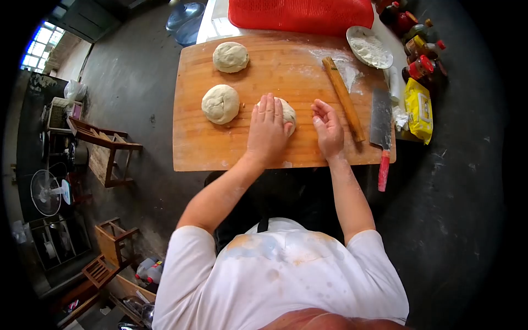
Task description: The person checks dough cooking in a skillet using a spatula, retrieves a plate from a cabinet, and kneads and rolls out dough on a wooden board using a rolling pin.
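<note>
My left hand point(268, 129) lies over a ball of dough point(289, 114), its fingers stretched out and held side by side, the thumb at the dough's right side. Much of that ball is hidden under the palm. To the right, my right hand point(329, 129) is apart from the dough with nothing in it, its fingers loosely curved and the thumb separate. Two more dough balls, one nearer point(220, 104) and one farther point(231, 57), rest at the left of the wooden board point(192, 146). A wooden rolling pin point(345, 102) lies slantwise just right of my right hand.
A cleaver point(380, 124) lies at the board's right edge, its red handle overhanging the front. Behind are a bowl of flour point(369, 48) and a red plastic basket point(300, 14). Several bottles point(421, 67) and a yellow wipes pack point(419, 111) stand along the right side.
</note>
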`<state>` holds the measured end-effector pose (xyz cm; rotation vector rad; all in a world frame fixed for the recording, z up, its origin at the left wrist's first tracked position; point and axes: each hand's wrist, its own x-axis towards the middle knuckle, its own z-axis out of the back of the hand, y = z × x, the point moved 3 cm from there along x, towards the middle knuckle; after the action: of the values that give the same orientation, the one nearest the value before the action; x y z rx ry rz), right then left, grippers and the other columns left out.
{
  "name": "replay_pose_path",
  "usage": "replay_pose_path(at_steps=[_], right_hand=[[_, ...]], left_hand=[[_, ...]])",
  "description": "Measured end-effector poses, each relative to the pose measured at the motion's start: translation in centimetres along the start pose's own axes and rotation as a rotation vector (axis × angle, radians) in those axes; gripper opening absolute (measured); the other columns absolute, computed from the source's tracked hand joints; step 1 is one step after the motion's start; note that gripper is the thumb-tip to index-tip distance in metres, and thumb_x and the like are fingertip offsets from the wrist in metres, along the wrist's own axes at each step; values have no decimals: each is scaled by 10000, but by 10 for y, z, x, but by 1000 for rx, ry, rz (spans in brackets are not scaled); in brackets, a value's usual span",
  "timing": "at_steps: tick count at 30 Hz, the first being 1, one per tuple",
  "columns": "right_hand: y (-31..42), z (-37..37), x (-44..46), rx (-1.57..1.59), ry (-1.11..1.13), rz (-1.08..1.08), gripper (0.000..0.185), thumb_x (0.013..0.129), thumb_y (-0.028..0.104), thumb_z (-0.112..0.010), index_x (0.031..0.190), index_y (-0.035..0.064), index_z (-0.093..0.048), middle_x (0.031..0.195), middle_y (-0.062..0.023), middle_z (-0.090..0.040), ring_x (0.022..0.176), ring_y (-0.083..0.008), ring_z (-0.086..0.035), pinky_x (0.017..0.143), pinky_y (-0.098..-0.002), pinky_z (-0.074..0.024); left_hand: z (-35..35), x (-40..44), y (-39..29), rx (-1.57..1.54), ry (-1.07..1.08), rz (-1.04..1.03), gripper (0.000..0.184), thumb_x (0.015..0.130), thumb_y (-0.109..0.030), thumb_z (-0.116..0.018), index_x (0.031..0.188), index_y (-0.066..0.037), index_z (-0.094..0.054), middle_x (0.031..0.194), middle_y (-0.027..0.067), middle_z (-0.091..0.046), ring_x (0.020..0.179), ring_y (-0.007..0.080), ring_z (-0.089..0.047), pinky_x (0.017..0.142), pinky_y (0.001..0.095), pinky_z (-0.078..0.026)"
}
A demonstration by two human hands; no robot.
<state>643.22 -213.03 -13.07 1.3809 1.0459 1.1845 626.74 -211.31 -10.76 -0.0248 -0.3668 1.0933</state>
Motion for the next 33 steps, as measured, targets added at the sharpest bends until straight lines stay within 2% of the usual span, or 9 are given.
replay_pose_path(at_steps=[4,6,9,12,17,21,28,30,33], right_hand=[[1,3,-2,-13,16,1,360,875,24,-451,1232,-16,-422,1170,-89,-503,1100,-166,-479,969,-288,-368],[-3,2,0,51,-17,-5,361,870,18,-457,1227,-24,-424,1149,-92,-515,1072,-157,-492,953,-278,-379],[-5,2,0,40,-59,-1,338,841,40,-485,1175,-5,-473,1121,-119,-537,1049,-177,-523,909,-283,-412],[9,-2,-1,-311,-11,114,359,810,66,-524,1167,35,-495,1104,-125,-552,1046,-199,-533,884,-300,-426],[32,-26,-3,-735,189,412,506,695,251,-684,1150,97,-525,1146,-85,-556,1069,-274,-506,906,-392,-380],[20,-25,-1,-745,190,462,462,702,211,-672,1129,95,-542,1129,-84,-567,1067,-268,-509,900,-391,-385],[27,-21,-4,-609,148,374,374,736,111,-574,1104,53,-548,1127,-122,-564,1059,-285,-514,903,-388,-393],[21,-17,1,-492,136,341,369,748,97,-549,1112,37,-539,1134,-139,-559,1061,-295,-514,907,-385,-395],[19,-10,-2,-285,36,198,330,826,101,-484,1138,1,-523,1147,-162,-547,1077,-270,-518,916,-318,-400]], left_hand=[[-8,14,13,-105,240,-28,574,865,-325,-447,1292,49,-361,1390,216,-291,1307,310,-263,1056,457,-191],[49,41,42,-1521,262,375,554,872,-340,-440,1294,14,-382,1378,207,-319,1306,319,-259,1053,458,-194],[78,89,65,-498,45,-266,531,869,-352,-457,1295,-38,-410,1363,195,-350,1301,329,-265,1053,427,-214],[20,72,61,-207,115,-473,503,862,-340,-478,1288,-74,-434,1341,196,-380,1288,342,-285,1045,403,-243],[4,28,38,-646,110,-112,566,842,-274,-518,1251,92,-380,1313,271,-366,1253,401,-309,1035,437,-254],[9,-20,-9,-375,-160,71,708,794,-236,-564,1259,183,-232,1311,389,-234,1242,501,-231,1043,484,-203],[59,12,4,-134,-3,-108,651,831,-374,-500,1287,62,-343,1384,219,-289,1303,363,-230,1063,464,-155],[32,9,-9,-107,221,-524,593,825,-352,-479,1285,8,-372,1391,147,-316,1299,307,-270,1065,457,-164],[26,-2,-16,-92,137,-398,581,818,-368,-486,1260,3,-417,1350,156,-377,1286,308,-293,1059,449,-184]])
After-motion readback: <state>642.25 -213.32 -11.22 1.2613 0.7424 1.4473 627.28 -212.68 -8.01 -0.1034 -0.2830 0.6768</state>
